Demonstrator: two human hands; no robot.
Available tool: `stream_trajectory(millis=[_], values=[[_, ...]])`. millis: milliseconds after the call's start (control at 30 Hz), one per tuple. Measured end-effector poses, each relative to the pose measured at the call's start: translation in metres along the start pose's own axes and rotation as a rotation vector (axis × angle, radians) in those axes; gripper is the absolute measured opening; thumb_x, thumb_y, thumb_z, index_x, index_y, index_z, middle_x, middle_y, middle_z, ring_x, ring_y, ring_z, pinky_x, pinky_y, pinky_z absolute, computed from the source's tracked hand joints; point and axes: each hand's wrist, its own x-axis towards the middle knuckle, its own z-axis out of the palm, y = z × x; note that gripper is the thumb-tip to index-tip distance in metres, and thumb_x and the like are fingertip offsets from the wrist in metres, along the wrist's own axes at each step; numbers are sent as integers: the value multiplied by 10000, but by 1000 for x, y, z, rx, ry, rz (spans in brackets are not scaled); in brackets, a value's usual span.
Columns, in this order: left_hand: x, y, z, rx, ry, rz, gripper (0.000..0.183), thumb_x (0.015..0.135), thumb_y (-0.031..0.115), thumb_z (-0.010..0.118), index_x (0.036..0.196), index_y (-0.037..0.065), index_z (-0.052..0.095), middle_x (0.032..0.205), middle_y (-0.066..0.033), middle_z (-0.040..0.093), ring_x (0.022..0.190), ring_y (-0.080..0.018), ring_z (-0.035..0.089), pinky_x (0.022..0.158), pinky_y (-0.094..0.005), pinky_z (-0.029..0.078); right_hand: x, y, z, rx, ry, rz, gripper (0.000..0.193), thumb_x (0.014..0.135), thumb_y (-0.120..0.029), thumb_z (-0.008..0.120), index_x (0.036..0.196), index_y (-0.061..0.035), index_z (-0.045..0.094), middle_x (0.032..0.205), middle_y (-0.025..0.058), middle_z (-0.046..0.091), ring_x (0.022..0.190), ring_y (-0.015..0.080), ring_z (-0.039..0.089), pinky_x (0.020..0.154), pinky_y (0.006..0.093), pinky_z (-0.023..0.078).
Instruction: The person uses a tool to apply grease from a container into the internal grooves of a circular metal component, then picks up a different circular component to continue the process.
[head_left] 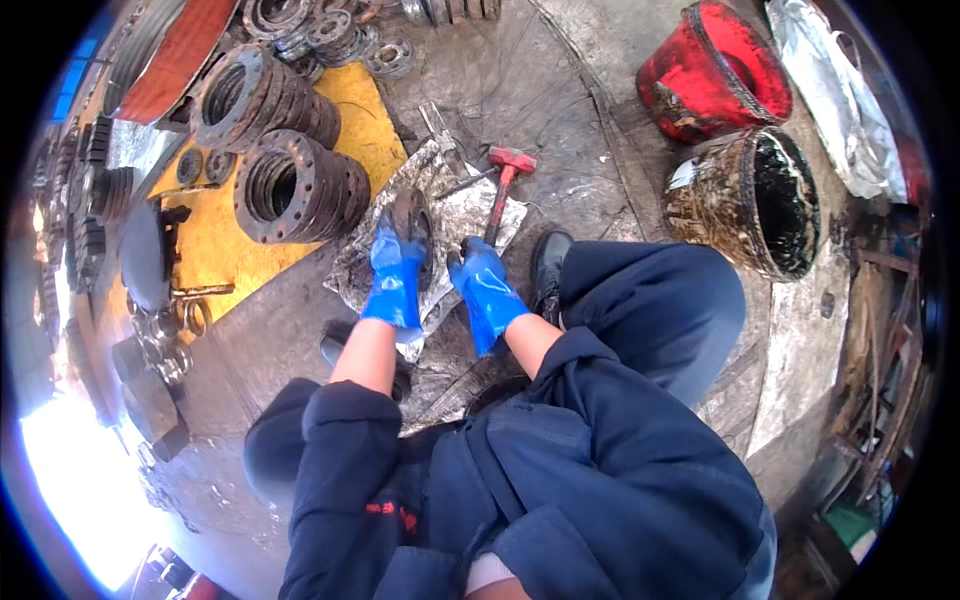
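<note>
Both my hands wear blue rubber gloves. My left hand [393, 268] is closed on the near side of a dark, rusty flange [426, 232], its darkened fingertips blending into the metal. The flange lies over a crumpled, dirty silver-white sheet [358, 272] on the ground. Just to the right, my right hand [482, 278] is closed around the lower end of a hammer [500, 200]. The hammer's red head points away from me, over the sheet's right edge. A thin dark metal rod [466, 185] lies on the sheet beside the hammer.
Stacks of rusty flanges [290, 190] stand on a yellow plate [225, 265] at left. Smaller metal rings [335, 32] are piled farther back. A red bucket [690, 85] and a black-stained bucket [715, 195] lie tipped at right, beside a white sack [835, 105].
</note>
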Motion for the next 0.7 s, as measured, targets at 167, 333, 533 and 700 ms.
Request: stream_trajectory(millis=[167, 333, 533, 700], values=[[-56, -41, 39, -77, 306, -81, 752, 818, 343, 722, 1446, 24, 460, 1315, -251, 604, 1144, -409, 626, 967, -449, 516, -15, -13, -39, 57, -200, 132, 444, 825, -325, 683, 1101, 21, 649, 1036, 307, 689, 1008, 447, 674, 874, 484, 550], [-87, -71, 22, -320, 129, -243, 777, 712, 366, 843, 1341, -4, 574, 1165, -237, 698, 1068, -384, 681, 926, -426, 540, -34, 0, -50, 46, -339, 36, 471, 826, -344, 642, 1114, 28, 681, 1132, 296, 671, 1092, 420, 656, 918, 445, 539], [-123, -23, -9, -138, 45, -354, 629, 705, 356, 848, 1172, -21, 661, 1091, -232, 721, 1013, -359, 707, 869, -420, 557, -33, 41, -36, 185, -334, 59, 464, 822, -342, 636, 1116, 12, 693, 1136, 284, 678, 1096, 417, 656, 928, 443, 530], [-94, -29, -4, -186, -1, -133, 770, 735, 379, 795, 1376, 41, 534, 1221, -244, 661, 1088, -415, 652, 918, -463, 533, 7, 44, -25, 179, -193, 186, 466, 824, -342, 673, 1103, 30, 649, 1050, 280, 700, 1016, 435, 676, 875, 478, 542]])
